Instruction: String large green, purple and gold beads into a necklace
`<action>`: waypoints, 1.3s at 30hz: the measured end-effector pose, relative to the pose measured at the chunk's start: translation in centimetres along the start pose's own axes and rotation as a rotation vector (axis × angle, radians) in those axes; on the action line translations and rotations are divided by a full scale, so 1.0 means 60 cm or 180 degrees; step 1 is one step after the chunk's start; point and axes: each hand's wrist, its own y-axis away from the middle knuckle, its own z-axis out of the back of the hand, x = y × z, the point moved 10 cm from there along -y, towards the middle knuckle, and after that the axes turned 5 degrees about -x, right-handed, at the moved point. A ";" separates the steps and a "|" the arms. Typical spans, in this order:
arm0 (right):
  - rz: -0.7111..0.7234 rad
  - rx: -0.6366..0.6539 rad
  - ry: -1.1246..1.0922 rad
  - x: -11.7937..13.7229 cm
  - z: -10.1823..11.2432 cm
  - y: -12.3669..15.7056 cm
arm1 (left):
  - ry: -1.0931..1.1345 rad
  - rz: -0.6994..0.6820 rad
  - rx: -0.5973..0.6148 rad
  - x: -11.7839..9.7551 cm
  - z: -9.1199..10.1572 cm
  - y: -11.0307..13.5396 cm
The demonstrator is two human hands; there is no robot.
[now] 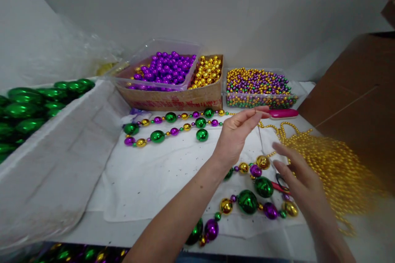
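Note:
My left hand (239, 131) is raised over the white cloth (160, 172), thumb and fingertips pinched together on something too thin to make out. My right hand (298, 178) hovers lower to the right with fingers stretched out, holding nothing, just above red-handled scissors (281, 185). Below and between my hands lies a bead strand (247, 201) of large green, purple and gold beads. A second, similar strand (166, 127) is laid out at the back of the cloth. A heap of thin gold bead strings (330, 164) lies to the right of my right hand.
At the back stand a tub of purple beads (166, 68), a cardboard box of gold beads (206, 70) and a clear tub of small mixed beads (256, 84), with a pink tool (282, 113) in front. Large green beads (24, 107) fill a white box at left. A brown carton (354, 98) stands at right.

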 end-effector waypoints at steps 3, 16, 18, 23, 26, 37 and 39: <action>0.0042 0.0315 -0.0438 0.037 -0.029 -0.022 | 0.0328 -0.0015 0.0063 -0.022 -0.020 -0.009; -0.1619 0.0016 -0.1669 -0.116 -0.058 0.033 | -0.2206 0.1397 -0.0492 0.276 0.185 -0.062; -0.1608 0.0127 -0.1546 -0.116 -0.072 0.041 | -0.2213 0.1422 -0.0594 0.307 0.192 -0.068; -0.1584 0.0209 -0.1091 -0.114 -0.084 0.047 | -0.1583 0.1733 -0.0668 0.342 0.194 -0.064; -0.1425 0.0063 -0.0725 -0.116 -0.070 0.043 | -0.0803 0.1998 -0.0697 0.338 0.199 -0.046; -0.0991 0.0441 -0.0328 -0.092 -0.093 0.065 | 0.1104 0.2233 -0.0842 0.273 0.197 0.032; -0.0983 0.0429 -0.0241 -0.090 -0.092 0.067 | 0.1212 0.2236 -0.0819 0.269 0.195 0.037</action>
